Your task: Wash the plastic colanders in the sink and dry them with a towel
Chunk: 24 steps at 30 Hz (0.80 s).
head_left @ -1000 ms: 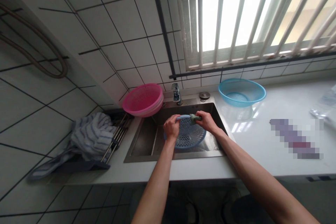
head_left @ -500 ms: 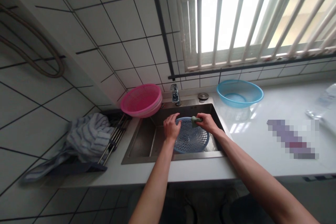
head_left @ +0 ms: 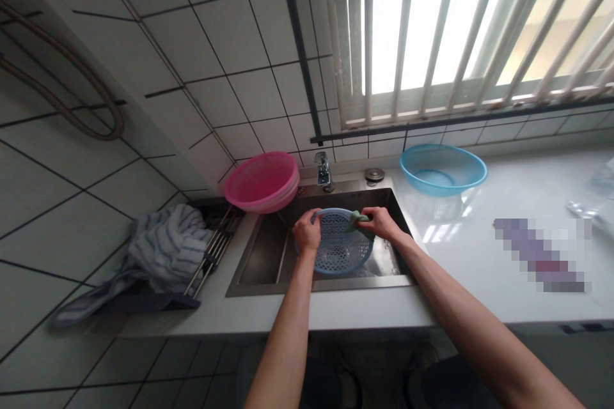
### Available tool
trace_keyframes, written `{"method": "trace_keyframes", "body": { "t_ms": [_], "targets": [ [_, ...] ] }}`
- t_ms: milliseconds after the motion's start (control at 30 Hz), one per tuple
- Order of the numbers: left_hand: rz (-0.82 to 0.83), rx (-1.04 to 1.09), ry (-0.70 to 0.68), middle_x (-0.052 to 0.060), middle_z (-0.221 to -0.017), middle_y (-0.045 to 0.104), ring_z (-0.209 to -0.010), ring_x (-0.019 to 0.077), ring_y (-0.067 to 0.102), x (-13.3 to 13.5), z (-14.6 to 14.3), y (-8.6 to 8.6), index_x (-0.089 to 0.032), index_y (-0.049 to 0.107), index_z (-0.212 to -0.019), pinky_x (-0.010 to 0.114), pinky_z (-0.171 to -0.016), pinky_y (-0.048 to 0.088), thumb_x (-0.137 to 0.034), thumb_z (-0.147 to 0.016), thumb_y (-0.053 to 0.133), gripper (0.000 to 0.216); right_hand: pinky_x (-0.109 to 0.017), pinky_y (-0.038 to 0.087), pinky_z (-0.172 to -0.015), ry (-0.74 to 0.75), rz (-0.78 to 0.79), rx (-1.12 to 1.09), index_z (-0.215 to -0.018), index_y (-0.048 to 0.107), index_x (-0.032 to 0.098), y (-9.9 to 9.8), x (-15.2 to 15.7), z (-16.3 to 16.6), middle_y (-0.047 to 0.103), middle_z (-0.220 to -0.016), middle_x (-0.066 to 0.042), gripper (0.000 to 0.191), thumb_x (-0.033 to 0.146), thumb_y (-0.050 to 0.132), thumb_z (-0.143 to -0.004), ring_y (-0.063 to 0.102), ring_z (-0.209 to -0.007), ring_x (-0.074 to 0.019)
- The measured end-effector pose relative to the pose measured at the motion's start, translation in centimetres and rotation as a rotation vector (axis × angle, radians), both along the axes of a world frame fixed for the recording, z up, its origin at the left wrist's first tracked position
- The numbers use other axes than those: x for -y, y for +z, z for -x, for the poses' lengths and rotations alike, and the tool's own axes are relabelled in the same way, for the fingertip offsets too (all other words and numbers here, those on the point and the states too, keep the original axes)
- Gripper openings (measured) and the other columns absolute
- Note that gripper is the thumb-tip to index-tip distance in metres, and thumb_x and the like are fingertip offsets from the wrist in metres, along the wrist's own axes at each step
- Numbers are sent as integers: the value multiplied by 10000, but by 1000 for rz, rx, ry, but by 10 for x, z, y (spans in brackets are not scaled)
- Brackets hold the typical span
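A blue-grey plastic colander (head_left: 339,250), full of small holes, is held tilted inside the steel sink (head_left: 263,249). Its left rim is gripped by my left hand (head_left: 307,232), thumb over the edge. My right hand (head_left: 382,224) pinches a green cloth (head_left: 357,222), which lies against the colander's upper right rim. Part of the cloth hangs below my fingers. The colander's underside and whatever it rests on are hidden.
Behind the sink stands a chrome faucet (head_left: 323,171), with a metal drain plug (head_left: 375,174) beside it. A pink basket (head_left: 263,182) sits at the sink's back left corner, a light blue basin (head_left: 443,170) on the right counter. A striped towel (head_left: 165,249) lies left by a metal rack (head_left: 211,254).
The colander has shifted left and slightly up. My left hand has closed over its rim, where the fingers were raised before. More of the green cloth shows below my right hand.
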<state>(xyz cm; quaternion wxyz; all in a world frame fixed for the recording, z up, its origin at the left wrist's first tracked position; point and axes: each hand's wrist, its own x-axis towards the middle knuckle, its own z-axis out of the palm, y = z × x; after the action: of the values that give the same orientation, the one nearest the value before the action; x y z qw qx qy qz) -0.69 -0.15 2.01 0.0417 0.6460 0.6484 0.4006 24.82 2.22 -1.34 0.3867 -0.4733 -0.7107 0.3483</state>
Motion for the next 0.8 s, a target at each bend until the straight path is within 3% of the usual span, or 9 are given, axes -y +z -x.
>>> {"method": "trace_keyframes", "body": {
  "t_ms": [100,167,267,367,533,800],
  "targets": [
    [14,70,184,108,-1141,836,-1044,282,789,-1,8,-1,-248,817,-1154,355,-925,565,-344,-1018,674,219,-250,307,-545,-15,15,-24,-789,708,178,-1,-2,-4,571,-670,27,289,466,728,-808,450,-629,-130],
    [65,64,205,116,-1103,840,-1018,296,793,-1,9,-3,-248,816,-1150,367,-910,571,-357,-1004,689,223,-250,307,-544,-37,-9,-31,-763,680,185,-4,-3,-6,563,-665,28,275,454,723,-803,447,-627,-131],
    [90,30,106,97,-1113,838,-1033,278,790,1,3,-4,-254,805,-1140,359,-930,581,-288,-989,687,195,-252,310,-550,-67,-52,-17,-727,634,193,-7,-4,-8,572,-672,20,243,416,706,-792,455,-632,-136],
    [5,-58,-69,75,-1232,810,-1157,250,752,3,-7,-2,-256,783,-1180,370,-1052,555,-195,-965,686,244,-258,320,-581,-52,-104,10,-712,608,197,-9,-3,-7,588,-685,10,220,384,685,-798,475,-649,-143],
    [1,-184,-305,45,-1273,796,-1252,225,704,6,-23,1,-267,780,-1183,403,-1146,488,-171,-982,679,245,-258,318,-611,-2,-175,51,-711,600,195,-8,1,6,587,-690,14,170,330,665,-791,464,-662,-139],
    [100,-186,-253,24,-1155,826,-1106,219,744,5,-19,0,-286,807,-1090,348,-1022,529,-199,-1004,680,177,-248,308,-586,78,-36,54,-758,691,168,-1,4,7,569,-673,28,267,428,725,-809,448,-648,-126]
  ]
}}
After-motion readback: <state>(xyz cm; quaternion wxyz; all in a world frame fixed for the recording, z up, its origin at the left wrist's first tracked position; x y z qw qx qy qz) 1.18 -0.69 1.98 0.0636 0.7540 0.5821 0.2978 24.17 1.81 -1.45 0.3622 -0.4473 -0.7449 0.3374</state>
